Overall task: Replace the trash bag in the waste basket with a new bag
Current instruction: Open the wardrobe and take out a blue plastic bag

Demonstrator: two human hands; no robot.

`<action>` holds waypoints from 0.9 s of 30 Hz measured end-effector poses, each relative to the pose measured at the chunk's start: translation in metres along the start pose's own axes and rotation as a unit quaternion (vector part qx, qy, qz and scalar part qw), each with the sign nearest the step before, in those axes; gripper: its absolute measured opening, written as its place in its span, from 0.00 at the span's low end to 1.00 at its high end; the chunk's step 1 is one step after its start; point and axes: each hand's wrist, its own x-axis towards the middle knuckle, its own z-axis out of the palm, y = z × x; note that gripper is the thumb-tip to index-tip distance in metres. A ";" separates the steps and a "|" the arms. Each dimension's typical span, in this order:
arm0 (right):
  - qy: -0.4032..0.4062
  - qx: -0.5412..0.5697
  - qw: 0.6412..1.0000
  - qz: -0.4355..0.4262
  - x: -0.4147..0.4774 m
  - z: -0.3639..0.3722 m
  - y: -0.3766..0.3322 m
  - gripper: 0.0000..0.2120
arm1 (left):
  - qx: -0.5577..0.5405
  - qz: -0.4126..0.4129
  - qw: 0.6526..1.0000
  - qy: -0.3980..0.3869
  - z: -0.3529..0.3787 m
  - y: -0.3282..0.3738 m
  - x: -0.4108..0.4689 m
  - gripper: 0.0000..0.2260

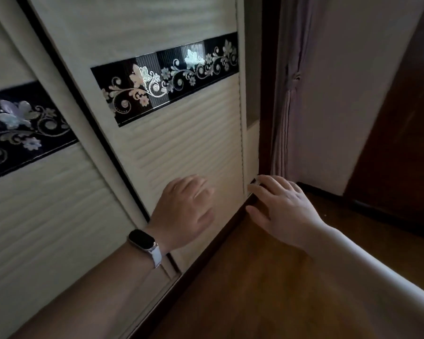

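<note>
No waste basket or trash bag shows in the head view. A cream sliding wardrobe door (186,148) with a black flowered band fills the middle. My left hand (184,211), with a dark watch on a white strap at the wrist, lies against the door's lower part with its fingers straight. My right hand (282,206) reaches to the door's right edge, fingers spread and fingertips at the edge near the floor. Neither hand holds anything.
A second sliding door (34,192) stands to the left. A tied pale curtain (289,106) hangs in the corner beside a white wall (348,94). Dark wooden floor (267,277) runs along the wardrobe's bottom track. A dark wood panel (402,143) stands at the right.
</note>
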 end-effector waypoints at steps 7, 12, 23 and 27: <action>-0.018 0.056 0.995 -0.079 0.077 0.013 -0.005 0.28 | 0.055 -0.089 0.994 0.020 -0.009 -0.056 0.008 0.19; -0.006 0.051 0.989 -0.136 0.137 0.014 -0.019 0.27 | 0.109 -0.134 0.984 0.050 -0.009 -0.114 0.017 0.19; 0.041 0.012 0.975 -0.218 0.294 0.037 -0.049 0.25 | 0.191 -0.204 0.955 0.099 0.000 -0.254 0.057 0.20; 0.083 0.018 0.965 -0.248 0.352 0.043 -0.069 0.25 | 0.213 -0.193 0.945 0.157 -0.003 -0.298 0.076 0.19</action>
